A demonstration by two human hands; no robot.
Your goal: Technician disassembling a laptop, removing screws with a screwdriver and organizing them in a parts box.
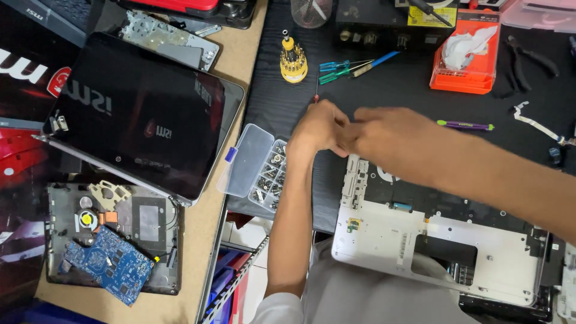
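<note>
Both hands, left (321,129) and right (390,135), pinch together over the laptop shell's (384,231) far-left corner, fingers curled around something hidden.

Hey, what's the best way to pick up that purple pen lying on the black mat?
Probably pinch the purple pen at mid-barrel from straight above. It lies flat, left to right, on the black mat with open mat on both long sides, so fingers fit either side. The right hand is nearest.
</note>
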